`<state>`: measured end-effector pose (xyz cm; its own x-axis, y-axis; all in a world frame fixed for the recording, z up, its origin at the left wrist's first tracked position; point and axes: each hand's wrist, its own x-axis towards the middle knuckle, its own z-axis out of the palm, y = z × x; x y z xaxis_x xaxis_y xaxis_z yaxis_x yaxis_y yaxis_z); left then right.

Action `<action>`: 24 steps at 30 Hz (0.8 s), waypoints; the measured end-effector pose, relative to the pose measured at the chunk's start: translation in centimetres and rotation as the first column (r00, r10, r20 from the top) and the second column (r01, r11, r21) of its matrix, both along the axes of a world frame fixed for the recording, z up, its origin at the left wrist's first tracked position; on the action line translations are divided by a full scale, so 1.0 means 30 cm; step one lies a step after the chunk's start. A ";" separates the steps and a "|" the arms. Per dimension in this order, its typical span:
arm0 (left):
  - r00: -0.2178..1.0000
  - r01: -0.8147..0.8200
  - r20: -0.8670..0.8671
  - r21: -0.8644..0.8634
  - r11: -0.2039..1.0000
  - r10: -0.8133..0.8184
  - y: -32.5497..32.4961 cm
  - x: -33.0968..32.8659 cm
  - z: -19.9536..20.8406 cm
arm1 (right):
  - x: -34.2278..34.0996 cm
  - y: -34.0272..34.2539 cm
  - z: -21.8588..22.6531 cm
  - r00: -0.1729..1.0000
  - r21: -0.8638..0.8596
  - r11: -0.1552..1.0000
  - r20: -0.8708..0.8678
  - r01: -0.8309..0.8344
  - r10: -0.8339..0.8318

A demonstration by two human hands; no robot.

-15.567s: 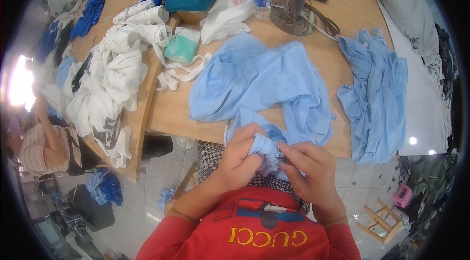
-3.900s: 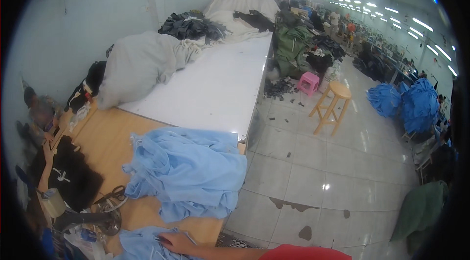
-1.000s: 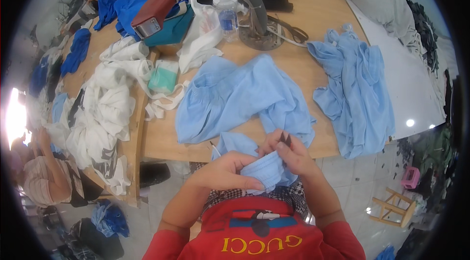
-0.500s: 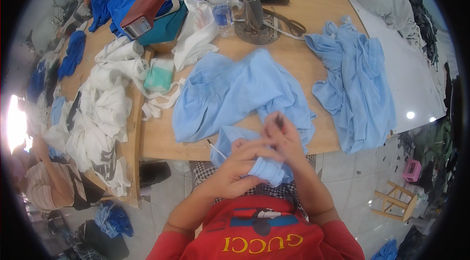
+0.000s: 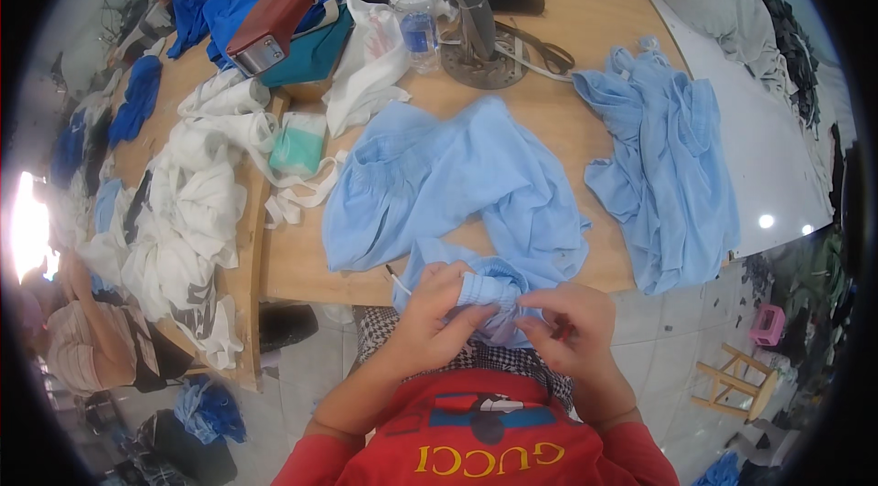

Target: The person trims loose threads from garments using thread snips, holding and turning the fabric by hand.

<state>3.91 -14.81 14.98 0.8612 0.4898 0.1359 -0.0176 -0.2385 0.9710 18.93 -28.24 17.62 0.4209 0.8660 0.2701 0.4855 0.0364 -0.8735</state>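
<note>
A light blue garment of thin cloth lies across the table before me, and one end hangs over the front edge towards my lap. My left hand is closed on its gathered elastic edge, thumb on top of the cloth. On the other side, my right hand has its forefinger and thumb at the same gathered edge. Curled in that right hand is a small red thing, mostly hidden by the fingers; its kind is unclear. A white cord with a dark tip sticks out beside my left hand.
More light blue garments lie at the right. White cloth is heaped at the left near a teal packet. Farther back are a red machine head, a plastic bottle and a round metal base. Other people sit at the left.
My right hand has come down and to the right, from above the left hand to beside it. The left hand has turned, and the gathered edge now faces up between both hands.
</note>
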 end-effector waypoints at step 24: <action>0.995 0.062 0.065 0.245 0.967 -0.081 0.015 -0.009 -0.022 | -0.012 -0.018 -0.063 0.936 0.137 0.990 -0.353 0.040 0.011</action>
<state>3.64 -14.37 14.31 0.8759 0.3718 0.3076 -0.1127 -0.4621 0.8796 18.56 -28.79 15.72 0.5229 0.8235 0.2202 0.1493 0.1658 -0.9748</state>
